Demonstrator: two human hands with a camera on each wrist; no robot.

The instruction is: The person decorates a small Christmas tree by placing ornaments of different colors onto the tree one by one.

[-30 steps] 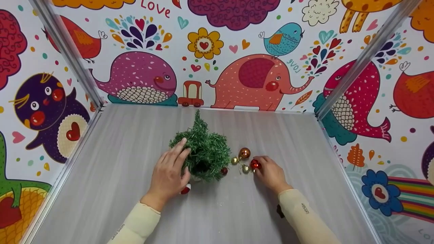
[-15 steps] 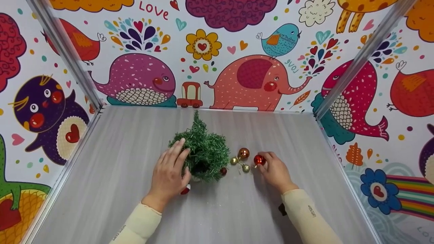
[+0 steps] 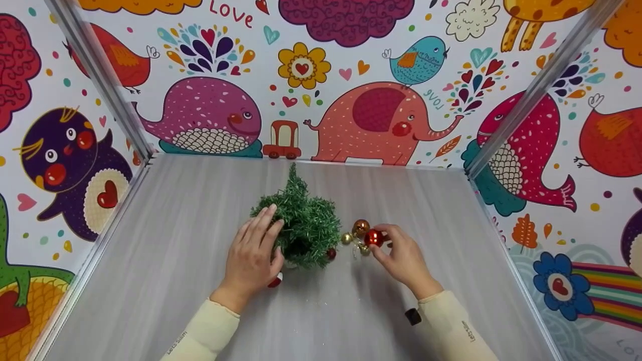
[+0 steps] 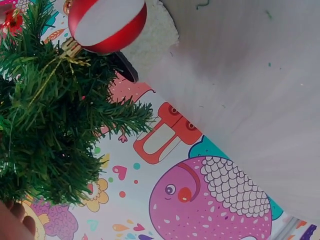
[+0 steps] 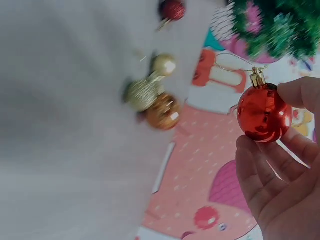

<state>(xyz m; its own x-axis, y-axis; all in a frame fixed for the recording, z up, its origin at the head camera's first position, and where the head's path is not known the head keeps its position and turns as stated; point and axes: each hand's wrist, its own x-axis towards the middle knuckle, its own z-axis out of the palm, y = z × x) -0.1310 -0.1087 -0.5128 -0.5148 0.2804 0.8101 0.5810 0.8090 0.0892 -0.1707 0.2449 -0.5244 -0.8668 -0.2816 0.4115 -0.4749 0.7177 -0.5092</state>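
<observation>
A small green tinsel Christmas tree (image 3: 306, 215) stands on the table. My left hand (image 3: 252, 258) rests against its left side, fingers extended and slightly bent over the branches. From the tree hangs a red-and-white striped bauble (image 4: 107, 25) on a gold cord, only partly visible in the head view. My right hand (image 3: 407, 258) pinches a shiny red bauble (image 5: 264, 114) between thumb and fingers, off the table to the right of the tree. Its gold cap and thin hanging loop show in the right wrist view.
Beside the tree lie a copper bauble (image 3: 361, 227), a smooth gold bauble (image 3: 347, 238) and a glittery gold bauble (image 5: 142, 95). A small dark red bauble (image 5: 173, 9) sits nearest the tree. Printed walls (image 3: 291, 115) with metal corner rails bound the table.
My right hand has lifted the red bauble from beside the others, moved it slightly right, then back left toward the tree. My left hand stays in place.
</observation>
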